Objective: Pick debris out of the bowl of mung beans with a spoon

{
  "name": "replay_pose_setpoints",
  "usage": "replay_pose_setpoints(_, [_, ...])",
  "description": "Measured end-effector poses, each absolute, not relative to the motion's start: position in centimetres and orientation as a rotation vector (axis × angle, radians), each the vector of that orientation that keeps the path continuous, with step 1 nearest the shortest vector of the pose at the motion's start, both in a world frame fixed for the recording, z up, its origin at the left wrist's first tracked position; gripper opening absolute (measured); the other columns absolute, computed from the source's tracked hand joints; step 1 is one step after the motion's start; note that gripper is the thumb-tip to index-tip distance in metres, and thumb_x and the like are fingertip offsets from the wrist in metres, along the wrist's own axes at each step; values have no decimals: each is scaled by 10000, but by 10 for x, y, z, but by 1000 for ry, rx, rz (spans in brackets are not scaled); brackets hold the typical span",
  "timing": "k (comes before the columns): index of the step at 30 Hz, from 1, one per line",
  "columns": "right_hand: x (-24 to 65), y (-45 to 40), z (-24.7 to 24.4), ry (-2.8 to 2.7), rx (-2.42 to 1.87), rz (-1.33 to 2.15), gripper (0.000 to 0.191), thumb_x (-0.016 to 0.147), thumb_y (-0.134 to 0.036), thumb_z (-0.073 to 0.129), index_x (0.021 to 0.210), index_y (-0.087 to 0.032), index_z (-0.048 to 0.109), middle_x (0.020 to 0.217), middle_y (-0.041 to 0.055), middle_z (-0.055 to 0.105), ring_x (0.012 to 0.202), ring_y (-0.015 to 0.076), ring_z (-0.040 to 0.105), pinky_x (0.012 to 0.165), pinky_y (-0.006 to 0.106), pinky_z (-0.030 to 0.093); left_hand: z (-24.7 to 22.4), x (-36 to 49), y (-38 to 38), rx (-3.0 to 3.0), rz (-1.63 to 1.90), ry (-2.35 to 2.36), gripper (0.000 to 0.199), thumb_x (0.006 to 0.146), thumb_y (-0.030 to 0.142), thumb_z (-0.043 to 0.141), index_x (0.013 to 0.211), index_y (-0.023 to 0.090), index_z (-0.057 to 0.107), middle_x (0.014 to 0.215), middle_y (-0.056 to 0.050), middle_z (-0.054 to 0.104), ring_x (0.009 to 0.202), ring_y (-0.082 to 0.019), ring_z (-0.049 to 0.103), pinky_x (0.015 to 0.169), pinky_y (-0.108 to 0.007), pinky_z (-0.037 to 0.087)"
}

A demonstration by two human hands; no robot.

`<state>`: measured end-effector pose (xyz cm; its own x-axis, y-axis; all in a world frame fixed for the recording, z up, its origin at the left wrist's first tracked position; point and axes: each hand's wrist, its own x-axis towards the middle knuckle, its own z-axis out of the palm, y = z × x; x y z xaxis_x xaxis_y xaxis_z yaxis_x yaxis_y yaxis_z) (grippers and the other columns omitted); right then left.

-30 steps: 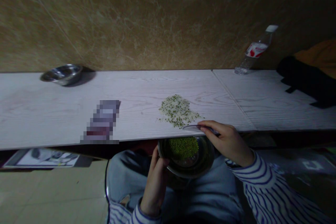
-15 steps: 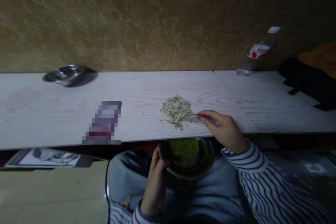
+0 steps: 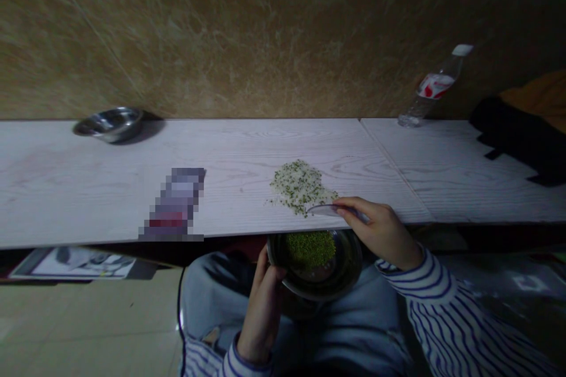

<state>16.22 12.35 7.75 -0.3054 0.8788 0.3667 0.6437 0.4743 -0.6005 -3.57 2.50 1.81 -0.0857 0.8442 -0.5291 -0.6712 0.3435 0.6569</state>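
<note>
A pile of white grains mixed with green beans (image 3: pixel 295 182) lies on the white wood-grain tabletop (image 3: pixel 230 212). My right hand (image 3: pixel 375 224) pinches a thin, see-through curved piece (image 3: pixel 325 210), its kind unclear, along the pile's near edge, close to the table's front edge. Below that edge, over my lap, my left hand (image 3: pixel 265 300) grips the left rim of a metal bowl (image 3: pixel 349 277), thumb on the rim and fingers outside. Small green beans, like mung beans (image 3: pixel 312 249), lie in the bowl. The table edge hides its far rim.
Another metal bowl (image 3: pixel 110 126) stands at the back left by the wall. A blurred-out flat object (image 3: pixel 174 206) lies left of the pile. At the back right stands a plastic bottle (image 3: pixel 433 88), with dark cloth (image 3: pixel 522 135) at its right.
My right hand has moved the clear piece slightly towards me, from the pile's right side to its near edge. Some grains now show spread to the right. My left hand and bowl stay put.
</note>
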Motion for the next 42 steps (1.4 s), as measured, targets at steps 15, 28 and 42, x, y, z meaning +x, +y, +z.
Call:
replay_pose_setpoints(15, [161,116,83,-2073,-1234,497,207,871,-205,529,996,-212,694,944,36,748,854,180,705,768,280,569,24,-35,27,213,1278,1068,570,708,164,569,1270,248,518,1262,-49,609,1186,-268,518,878,-347,472])
replay_pose_setpoints(28, [151,118,79,-2057,-1226,523,211,869,-192,534,1003,-218,695,969,35,747,885,184,702,804,289,567,24,-37,25,205,1302,1067,562,696,152,586,1247,253,544,1241,-38,629,1164,-252,539,903,-342,471])
replay_pose_setpoints(42, [152,110,79,-2071,-1256,415,212,879,-194,533,1022,-218,687,977,30,744,891,182,700,832,295,562,21,-35,26,168,1337,1096,598,649,204,623,1242,250,557,1223,-61,646,1160,-283,545,853,-354,495])
